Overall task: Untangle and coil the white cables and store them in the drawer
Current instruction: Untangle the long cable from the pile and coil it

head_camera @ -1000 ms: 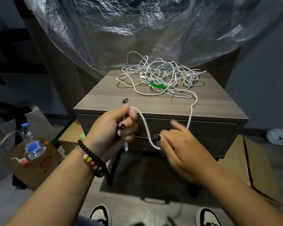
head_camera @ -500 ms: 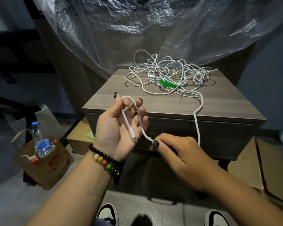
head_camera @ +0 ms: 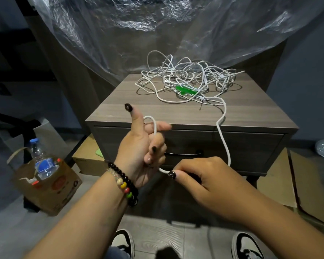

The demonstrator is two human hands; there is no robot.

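The left hand [head_camera: 138, 152] is gripping a loop of thin white cable [head_camera: 223, 135]; the right hand [head_camera: 204, 182] is pinching it just below; slack is running up-right to the tangle [head_camera: 187, 79].

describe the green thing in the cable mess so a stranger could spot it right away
Look at the grey-brown wooden nightstand under the clear plastic sheet. On its top, toward the back, lies a tangled pile of thin white cables. At the pile's front sits a flat bright green plastic piece, the only coloured thing among white.
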